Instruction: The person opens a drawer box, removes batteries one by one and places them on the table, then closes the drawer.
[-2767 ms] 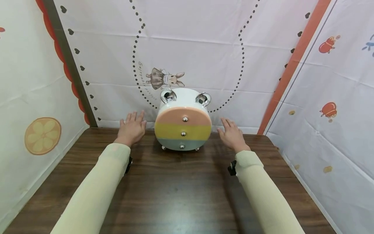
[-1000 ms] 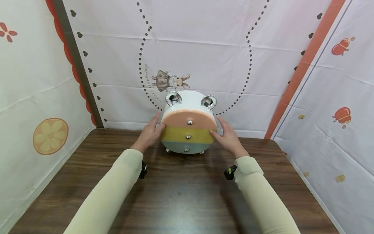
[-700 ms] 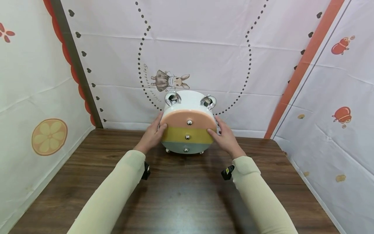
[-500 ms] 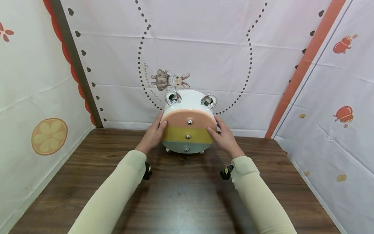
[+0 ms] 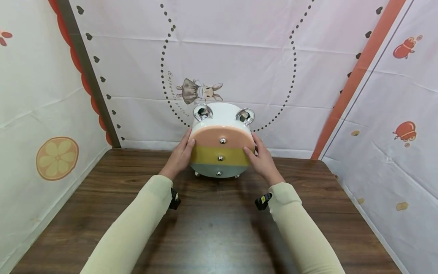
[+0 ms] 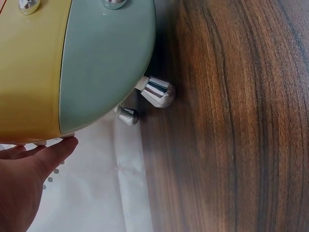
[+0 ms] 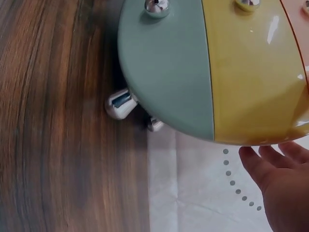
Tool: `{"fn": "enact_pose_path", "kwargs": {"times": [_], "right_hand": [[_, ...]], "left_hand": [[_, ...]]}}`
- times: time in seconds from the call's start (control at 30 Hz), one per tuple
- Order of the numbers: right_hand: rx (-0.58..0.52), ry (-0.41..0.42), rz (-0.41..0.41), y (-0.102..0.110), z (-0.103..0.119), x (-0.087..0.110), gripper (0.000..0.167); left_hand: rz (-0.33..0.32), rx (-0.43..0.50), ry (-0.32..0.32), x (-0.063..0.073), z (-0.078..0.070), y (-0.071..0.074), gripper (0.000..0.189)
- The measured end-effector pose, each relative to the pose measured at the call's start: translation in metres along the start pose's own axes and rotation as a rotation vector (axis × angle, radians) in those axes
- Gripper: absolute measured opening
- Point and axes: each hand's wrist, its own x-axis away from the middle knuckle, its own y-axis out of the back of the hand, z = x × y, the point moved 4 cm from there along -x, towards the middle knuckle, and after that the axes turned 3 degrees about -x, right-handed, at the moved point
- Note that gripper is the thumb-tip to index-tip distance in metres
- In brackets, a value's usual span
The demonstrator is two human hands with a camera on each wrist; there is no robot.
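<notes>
A rounded three-drawer box (image 5: pixel 219 156) stands on the table near the back wall. Its front has peach, yellow and grey-green bands, each with a silver knob (image 5: pixel 220 158). Two silver ring ears (image 5: pixel 202 112) top its white body, and short silver feet (image 6: pixel 158 92) support it below. My left hand (image 5: pixel 178 156) grips the left side, thumb at the front edge. On the opposite side my right hand (image 5: pixel 263 159) grips it likewise, thumb over the edge of the yellow band. All the drawers are closed. In the right wrist view, fingertips touch the box's (image 7: pixel 166 72) curved side.
The brown wood-grain table (image 5: pixel 215 224) reaches toward me. A white printed cloth (image 5: pixel 229 68) hangs right behind the box, and more printed cloth closes in the left side (image 5: pixel 20 114) and right side (image 5: pixel 383 152). A small black device (image 5: pixel 262 201) sits at each wrist.
Both hands have moved inward from either side of the box and now hold it. The box has stayed in place on the table; the head view has shifted slightly.
</notes>
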Motion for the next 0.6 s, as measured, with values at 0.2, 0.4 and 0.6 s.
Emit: {"fn": "enact_pose_path", "kwargs": {"times": [0.2,0.4,0.6], "right_hand": [[-0.033,-0.021,-0.004,0.002,0.001,0.003,0.067],[-0.06,0.0,-0.019,0.003,0.003,0.007,0.065],[-0.069,0.017,-0.023,0.001,0.004,0.013,0.062]], "left_hand": [[0.016,0.003,-0.003,0.0,-0.001,-0.001,0.058],[-0.014,0.015,-0.043,0.003,-0.003,-0.002,0.056],[-0.055,0.024,-0.063,0.011,-0.006,-0.003,0.056]]}}
